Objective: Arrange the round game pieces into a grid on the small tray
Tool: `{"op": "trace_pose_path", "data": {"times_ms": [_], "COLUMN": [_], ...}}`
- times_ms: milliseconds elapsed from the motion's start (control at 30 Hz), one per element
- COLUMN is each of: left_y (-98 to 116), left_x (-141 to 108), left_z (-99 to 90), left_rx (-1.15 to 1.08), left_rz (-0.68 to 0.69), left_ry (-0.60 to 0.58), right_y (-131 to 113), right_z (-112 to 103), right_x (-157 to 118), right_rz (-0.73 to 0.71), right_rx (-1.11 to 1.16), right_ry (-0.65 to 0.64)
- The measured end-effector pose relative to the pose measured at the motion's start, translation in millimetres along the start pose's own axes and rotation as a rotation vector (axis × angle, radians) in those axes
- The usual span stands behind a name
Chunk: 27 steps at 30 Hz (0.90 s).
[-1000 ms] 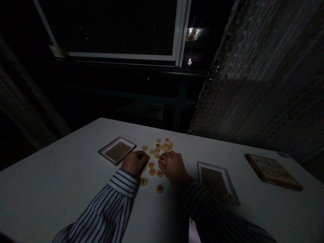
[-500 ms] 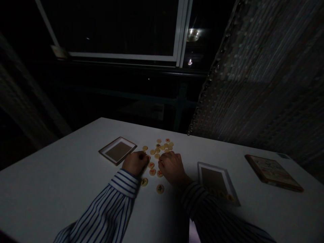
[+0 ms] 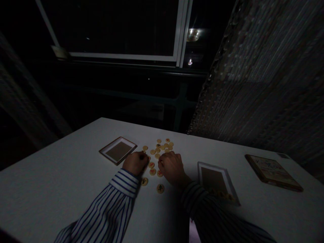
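Observation:
Round wooden pieces with red or black characters lie scattered on the white table (image 3: 76, 162). My left hand (image 3: 135, 163) rests at the left side of the pieces with fingers closed; what they pinch is too small and dark to tell. Curled at the right side of the pieces is my right hand (image 3: 172, 168), its fingertips hiding whatever is between them. One red-marked piece (image 3: 159, 173) lies against my right hand. Between the hands are further red-marked pieces (image 3: 152, 172). Nearer to me are two black-marked pieces, one at the left (image 3: 144, 181) and one at the right (image 3: 160, 188).
An open shallow box (image 3: 117, 151) stands left of the pieces. Another tray (image 3: 215, 179), holding several pieces along its near side, is partly behind my right sleeve. A flat decorated box (image 3: 273, 172) lies far right. A bead curtain (image 3: 253, 77) hangs beyond the table.

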<state>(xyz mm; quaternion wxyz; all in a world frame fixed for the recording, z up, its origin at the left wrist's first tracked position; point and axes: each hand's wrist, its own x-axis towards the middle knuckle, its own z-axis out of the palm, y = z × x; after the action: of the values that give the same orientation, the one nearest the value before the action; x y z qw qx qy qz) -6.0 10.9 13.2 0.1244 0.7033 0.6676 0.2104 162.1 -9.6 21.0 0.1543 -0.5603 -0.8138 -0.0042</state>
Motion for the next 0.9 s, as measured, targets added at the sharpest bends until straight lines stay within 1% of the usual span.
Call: {"op": "trace_pose_path", "data": {"times_ms": [167,533,700,800,900], "left_y": [-0.1,3.7,4.3,4.5,5.6], "left_x": [-0.3,-2.9,-3.0,-3.0,-2.6], "left_z": [1.5,-0.1,-1.3,-1.1,0.3], "left_rx": [0.032,0.051,0.011,-0.032,-0.092], "left_rz": [0.013,0.028,0.048,0.069,0.111], "left_ry": [0.012,0.033,0.058,0.084,0.122], "right_y": [-1.4,-3.1,-2.8,-1.4,2.3], "right_z": [-1.4,-0.4,1.4,1.4,2.3], "right_x": [-0.5,0.2,0.5,1.6,4.9], "right_rz": [0.022,0.036,0.046,0.062,0.129], "right_rx": [-0.019,0.023,0.047,0.109,0.262], "right_ry": [-0.024,-0.013,0.013,0.057,0.113]}}
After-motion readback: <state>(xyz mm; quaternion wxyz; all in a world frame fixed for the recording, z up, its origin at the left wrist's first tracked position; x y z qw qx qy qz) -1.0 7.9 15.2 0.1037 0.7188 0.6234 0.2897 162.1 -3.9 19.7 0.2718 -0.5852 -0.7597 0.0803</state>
